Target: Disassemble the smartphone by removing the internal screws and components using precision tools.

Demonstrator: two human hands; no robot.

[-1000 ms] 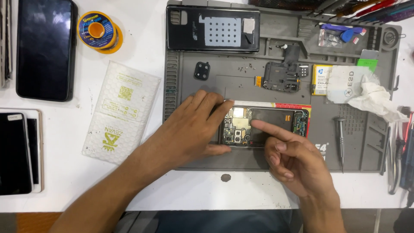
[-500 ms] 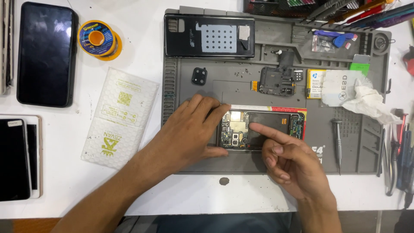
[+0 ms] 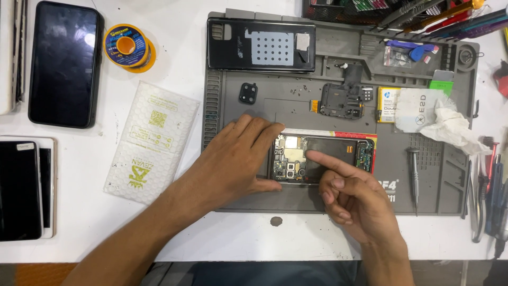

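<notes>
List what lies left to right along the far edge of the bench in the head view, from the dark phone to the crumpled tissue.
Dark phone → solder spool → black back cover → small camera frame part → crumpled tissue.

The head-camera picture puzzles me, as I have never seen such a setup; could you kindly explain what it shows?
The camera sits on a person's head and looks down at a white table. There is no machine, only two bare hands. On a grey work mat lies an opened phone with its circuit board showing. The left hand rests flat on the phone's end; the right hand points its index finger onto the phone. Neither grips anything. Nearby lie a back cover, a screwdriver, a solder spool and other phones.
</notes>
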